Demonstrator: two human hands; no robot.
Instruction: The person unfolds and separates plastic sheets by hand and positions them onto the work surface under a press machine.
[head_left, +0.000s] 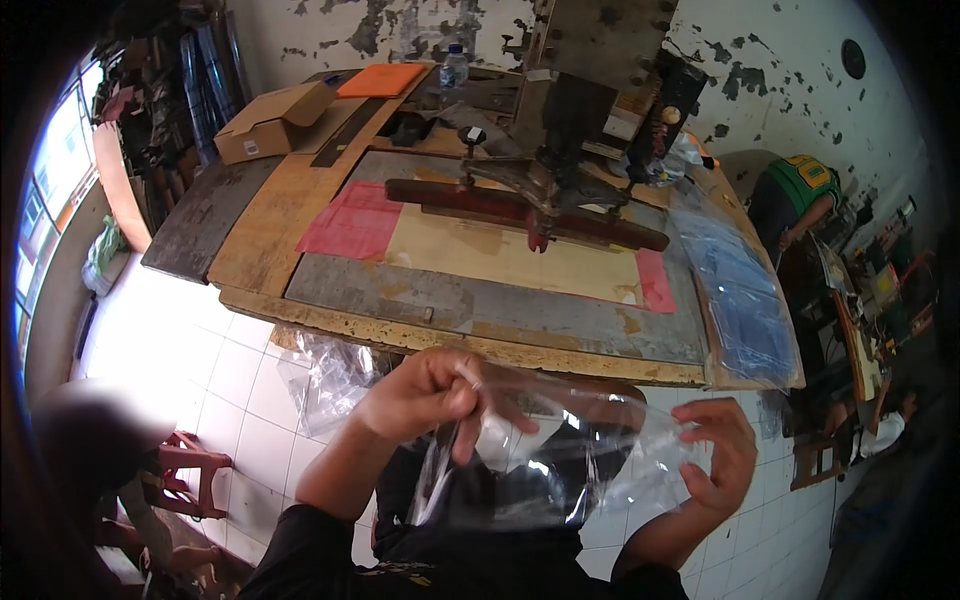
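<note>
A clear, shiny plastic sleeve (560, 470) stretches between my two hands, above my lap and in front of the table edge. My left hand (425, 400) is closed, pinching the sleeve's upper left corner between thumb and fingers. At the sleeve's right end, my right hand (722, 455) curls its fingers around the edge of the plastic. Glare and folds hide whether the sleeve's layers are parted. Just beyond the hands lies a worktable with a grey metal plate (480, 295), bearing a cream sheet (480, 250) and pink pieces (350, 222).
Over the cream sheet stands a press with a long metal bar (600, 222). Blue-tinted plastic sheets (735, 300) lie on the table's right. A cardboard box (270, 122), orange sheet (382, 80) and water bottle (454, 68) sit behind. People are at both sides; a red stool (195, 470) stands left.
</note>
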